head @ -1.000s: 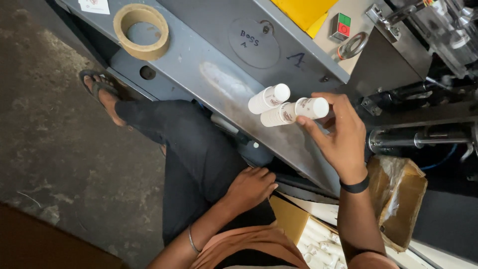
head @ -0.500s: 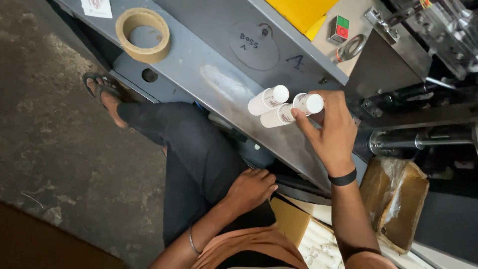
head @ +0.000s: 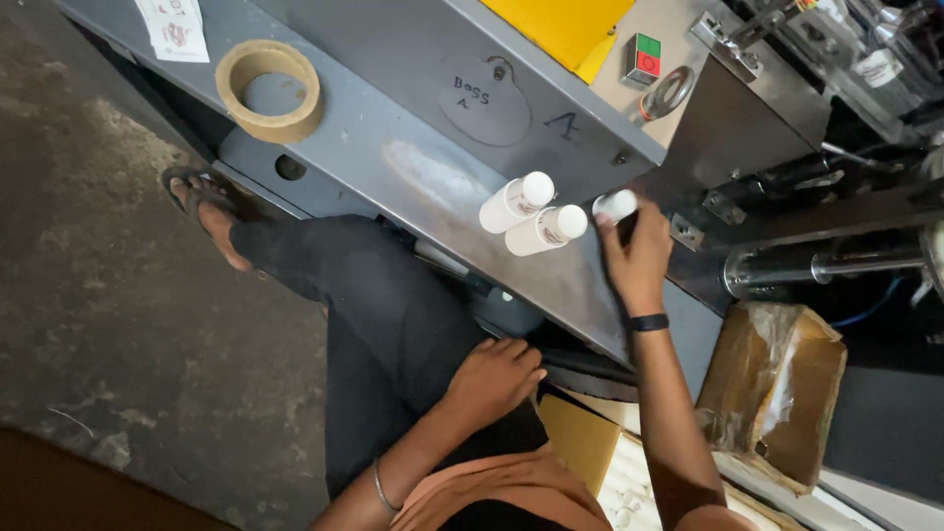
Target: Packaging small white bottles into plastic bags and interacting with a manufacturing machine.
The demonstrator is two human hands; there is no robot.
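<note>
The right hand [head: 637,258] is up on the grey metal shelf [head: 413,172] of the machine. Its fingers are curled around a small white bottle [head: 616,206]. Only the round white cap end of this bottle shows, poking out at the far side of the hand. The rest is hidden behind the fingers, so the hand is closed on it and not open.

Just to the left of that hand stand two more white bottles. One bottle [head: 545,230] is close by, only a small gap away from the held one. The other bottle [head: 515,202] is one step further left and touches or nearly touches its neighbour. Their long sides run from the cap at the upper right down to the base at the lower left. The held bottle seems to point the same way, but I cannot be sure, as most of it is covered.

The left hand [head: 497,377] is far from the bottles. It rests low down by the person's lap, near the black trouser leg [head: 344,295]. Its fingers are bent loosely and it has nothing in it. So the right hand is much nearer to the bottles.

A roll of brown tape [head: 268,90] lies far off to the left on the shelf. A brown cardboard box [head: 777,393] sits to the right, below the machine.
</note>
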